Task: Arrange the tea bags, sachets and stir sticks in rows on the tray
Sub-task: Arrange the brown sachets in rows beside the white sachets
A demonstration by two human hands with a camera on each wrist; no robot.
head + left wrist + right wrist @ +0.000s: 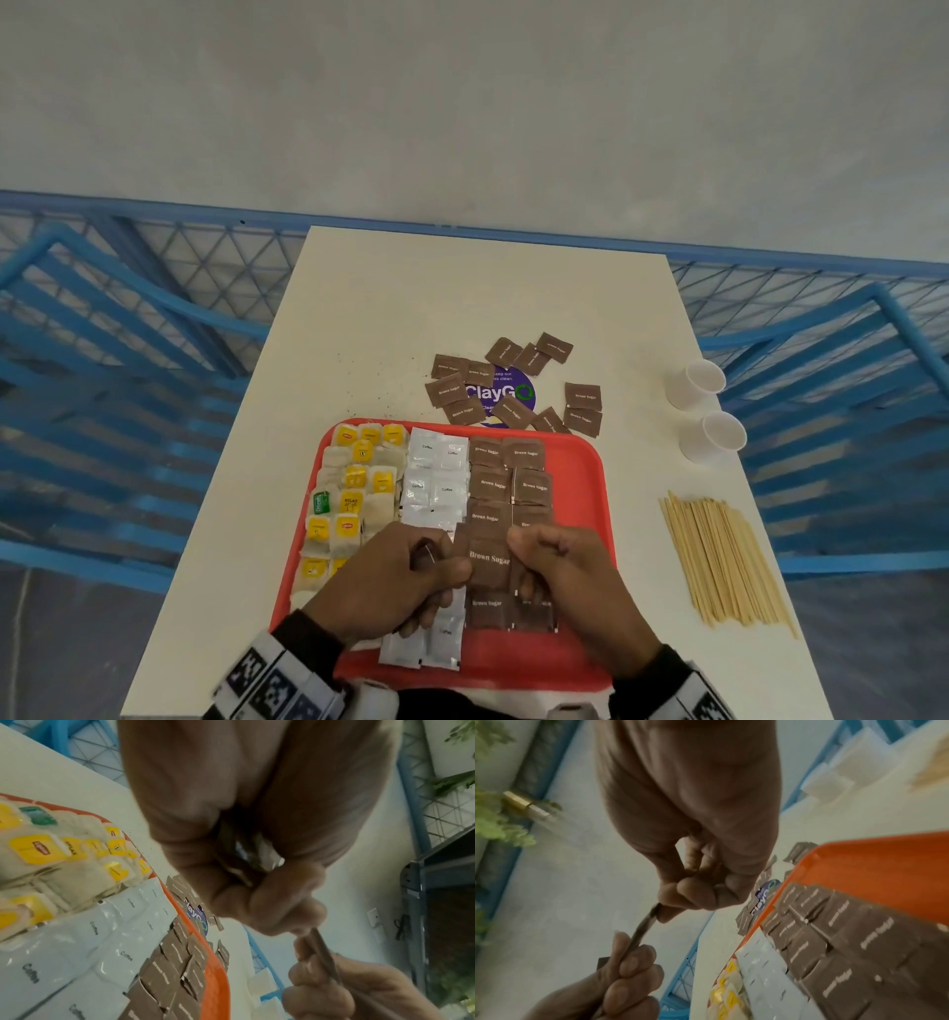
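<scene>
- Holding one brown paper "Brown Sugar" sachet point(488, 560) between them, both hands are raised just above the near part of the red plastic tray point(580, 452).
- Left hand point(395, 580): fingers curled, thumb and fingers pinching the sachet's left edge. The left wrist view shows the same hand point(246, 833) closed on the sachet's thin edge.
- Right hand point(570, 575): fingers curled, pinching the sachet's right edge; the right wrist view confirms the grip point(693, 850), with the sachet seen edge-on between the two hands.
- Tray contents, left to right: yellow-tagged paper tea bags point(354, 488) along the left side, one with a green tag; white "Coffee" sachets point(436, 473) in the middle columns; brown sugar sachets in rows point(508, 478) on the right of those. The right strip of the tray is bare red.
- Loose brown sugar sachets point(513, 385) lie scattered on the white rectangular table point(411, 288) beyond the tray's far edge, around and partly over a purple round sticker point(508, 393).
- Thin wooden stir sticks point(719, 555) lie in a bundle on the table, right of the tray and apart from it.
- Two small white paper cups point(703, 406) lie on their sides near the table's right edge, beyond the sticks.
- Dark specks are visible on the table near the tray's far left corner.
- Blue metal railing point(128, 318) surrounds the table.
</scene>
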